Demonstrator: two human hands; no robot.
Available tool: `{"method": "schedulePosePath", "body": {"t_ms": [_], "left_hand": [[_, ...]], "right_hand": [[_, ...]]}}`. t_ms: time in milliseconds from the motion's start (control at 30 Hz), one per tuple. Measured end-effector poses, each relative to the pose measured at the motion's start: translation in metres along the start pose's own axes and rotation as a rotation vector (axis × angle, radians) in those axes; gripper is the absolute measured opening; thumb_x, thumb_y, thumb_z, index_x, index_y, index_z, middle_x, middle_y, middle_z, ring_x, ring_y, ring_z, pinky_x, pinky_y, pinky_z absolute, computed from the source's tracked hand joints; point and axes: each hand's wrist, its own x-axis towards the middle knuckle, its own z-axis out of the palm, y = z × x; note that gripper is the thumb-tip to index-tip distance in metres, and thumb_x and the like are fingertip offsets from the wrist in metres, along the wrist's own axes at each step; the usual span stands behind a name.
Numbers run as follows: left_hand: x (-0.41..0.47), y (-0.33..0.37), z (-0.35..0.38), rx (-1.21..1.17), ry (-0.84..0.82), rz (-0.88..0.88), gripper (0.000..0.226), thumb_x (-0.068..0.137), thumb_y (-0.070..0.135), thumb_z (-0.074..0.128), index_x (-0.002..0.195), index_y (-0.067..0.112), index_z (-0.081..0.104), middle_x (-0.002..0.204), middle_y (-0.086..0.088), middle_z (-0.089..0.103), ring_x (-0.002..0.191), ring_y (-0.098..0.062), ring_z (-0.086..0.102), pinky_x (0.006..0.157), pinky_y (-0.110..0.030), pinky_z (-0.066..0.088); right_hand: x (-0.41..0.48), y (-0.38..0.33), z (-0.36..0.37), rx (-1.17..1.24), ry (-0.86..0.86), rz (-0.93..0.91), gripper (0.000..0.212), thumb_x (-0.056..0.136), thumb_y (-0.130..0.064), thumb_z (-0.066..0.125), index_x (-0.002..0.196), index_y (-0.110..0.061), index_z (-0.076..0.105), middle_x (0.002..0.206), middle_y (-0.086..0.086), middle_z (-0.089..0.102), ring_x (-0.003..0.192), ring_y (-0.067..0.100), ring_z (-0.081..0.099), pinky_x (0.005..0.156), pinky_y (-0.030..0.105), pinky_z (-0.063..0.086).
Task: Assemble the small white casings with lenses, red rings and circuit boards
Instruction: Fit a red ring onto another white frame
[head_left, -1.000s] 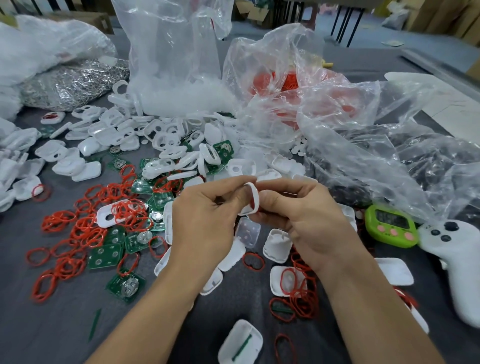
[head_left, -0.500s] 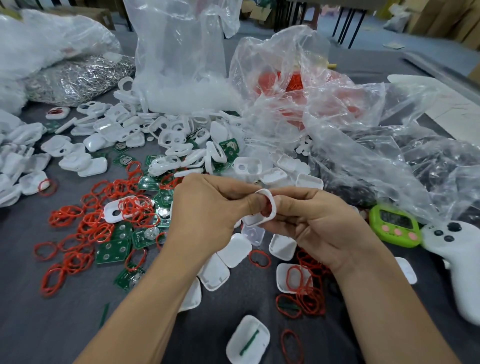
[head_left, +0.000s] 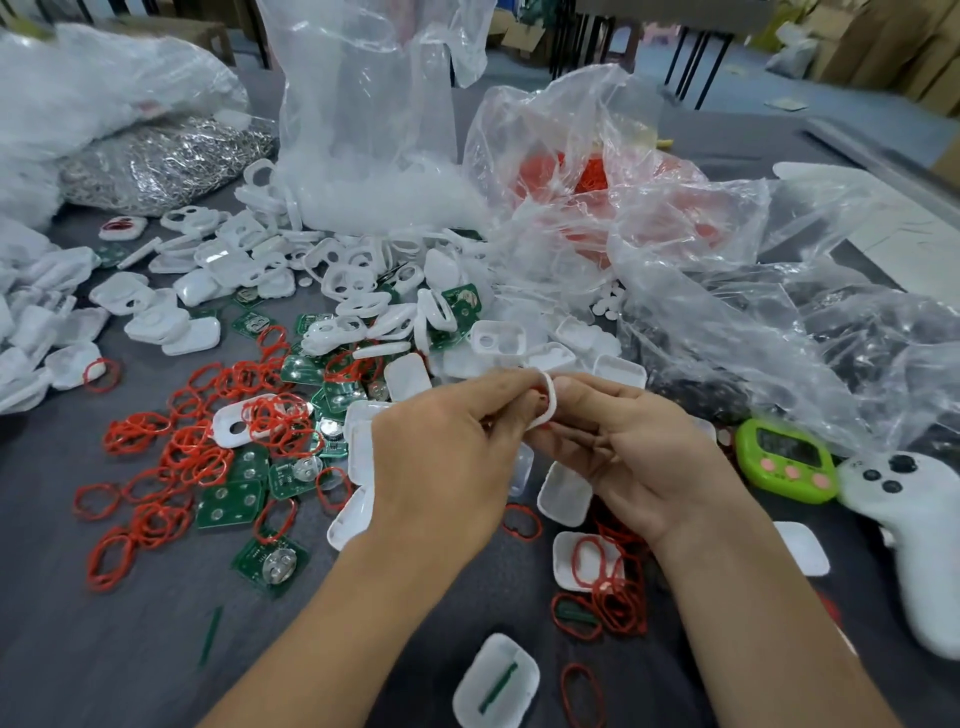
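Plastic is crowding the dark grey table (head_left: 104, 649): glossy white casings (head_left: 249, 265) with rounded corners are lying heaped toward the far left. Thin rubbery red rings (head_left: 171, 452) are tangling in loose loops among flat green circuit boards (head_left: 228, 504) with shiny round metal contacts. Crinkled clear bags (head_left: 675, 260) are slumping behind them.

Both hands are meeting above the middle of the clutter. The left hand (head_left: 441, 457), fingers curled, is pinching one edge of a slim white oval frame (head_left: 549, 402). The right hand (head_left: 639, 457) is pinching the opposite edge between thumb and bent fingers. The frame is standing upright between the two sets of fingertips, off the table.

A lime-green timer (head_left: 784, 460) and a smooth white controller (head_left: 914, 519) are lying just beside each other at the right.
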Motion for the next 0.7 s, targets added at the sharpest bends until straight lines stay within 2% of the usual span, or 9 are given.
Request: {"method": "schedulePosePath", "body": {"t_ms": [33,100,200,267,333,433,500,600,700], "left_hand": [[0.000,0.000,0.001,0.010,-0.054,-0.012,0.031,0.089,0.054,0.062,0.119,0.060,0.062,0.111,0.045,0.059,0.090,0.012,0.066,0.080,-0.011,0.048],[-0.001,0.001,0.002,0.097,-0.117,0.020,0.042,0.086,0.065,0.053,0.128,0.068,0.045,0.111,0.041,0.061,0.085,0.011,0.064,0.074,-0.010,0.046],[0.000,-0.002,0.007,0.110,-0.143,0.036,0.049,0.085,0.053,0.061,0.129,0.068,0.044,0.116,0.034,0.061,0.091,0.000,0.067,0.077,-0.023,0.051],[0.002,-0.008,0.007,0.061,-0.173,-0.006,0.042,0.088,0.046,0.061,0.118,0.073,0.051,0.101,0.025,0.072,0.081,-0.003,0.069,0.075,-0.030,0.055],[0.006,-0.011,0.005,-0.154,-0.198,-0.110,0.030,0.093,0.035,0.067,0.103,0.063,0.071,0.080,0.012,0.078,0.075,-0.008,0.073,0.071,-0.035,0.060],[0.012,-0.009,0.002,-0.496,-0.190,-0.308,0.021,0.095,0.012,0.070,0.098,0.028,0.082,0.083,-0.004,0.080,0.079,-0.017,0.077,0.068,-0.029,0.062],[0.016,-0.009,0.000,-0.627,-0.217,-0.418,0.018,0.094,0.010,0.068,0.099,0.020,0.082,0.085,-0.013,0.079,0.076,-0.020,0.075,0.065,-0.026,0.062],[0.020,-0.008,-0.003,-0.722,-0.280,-0.450,0.017,0.089,0.014,0.067,0.099,0.014,0.080,0.086,-0.015,0.079,0.075,-0.020,0.076,0.063,-0.025,0.062],[0.020,-0.007,-0.005,-0.622,-0.222,-0.369,0.012,0.088,0.008,0.072,0.093,0.016,0.079,0.080,-0.010,0.079,0.070,-0.016,0.075,0.059,-0.023,0.060]], "right_hand": [[-0.001,-0.001,0.001,0.015,0.019,-0.020,0.013,0.083,-0.005,0.069,0.080,-0.005,0.082,0.084,0.015,0.077,0.073,0.020,0.076,0.066,0.026,0.062],[-0.001,0.000,0.000,-0.006,0.055,-0.062,0.031,0.090,0.007,0.062,0.073,-0.009,0.083,0.078,0.014,0.077,0.067,0.018,0.076,0.059,0.023,0.060],[-0.001,0.006,0.002,-0.120,0.089,-0.108,0.034,0.091,0.012,0.061,0.076,-0.009,0.082,0.086,0.018,0.079,0.077,0.025,0.077,0.066,0.027,0.063],[0.000,0.007,0.003,-0.161,0.117,-0.125,0.034,0.090,0.014,0.062,0.077,-0.010,0.082,0.088,0.018,0.079,0.079,0.026,0.076,0.070,0.028,0.064],[0.000,0.005,0.003,-0.213,0.151,-0.163,0.029,0.086,0.009,0.070,0.075,-0.014,0.083,0.080,0.014,0.078,0.070,0.022,0.074,0.064,0.025,0.061],[-0.002,0.002,0.003,-0.472,0.260,-0.339,0.018,0.079,-0.010,0.084,0.078,-0.028,0.082,0.070,0.002,0.077,0.058,0.011,0.069,0.054,0.019,0.052],[-0.002,0.001,0.003,-0.556,0.282,-0.426,0.018,0.079,-0.014,0.085,0.079,-0.032,0.081,0.068,-0.005,0.076,0.055,0.005,0.067,0.054,0.016,0.049],[-0.005,-0.002,0.005,-0.498,0.214,-0.429,0.023,0.081,-0.005,0.082,0.075,-0.027,0.082,0.068,-0.003,0.076,0.052,0.003,0.064,0.052,0.014,0.048],[-0.006,-0.004,0.003,-0.449,0.152,-0.376,0.021,0.080,0.001,0.081,0.072,-0.019,0.079,0.066,-0.001,0.074,0.050,0.005,0.062,0.051,0.015,0.048]]}}
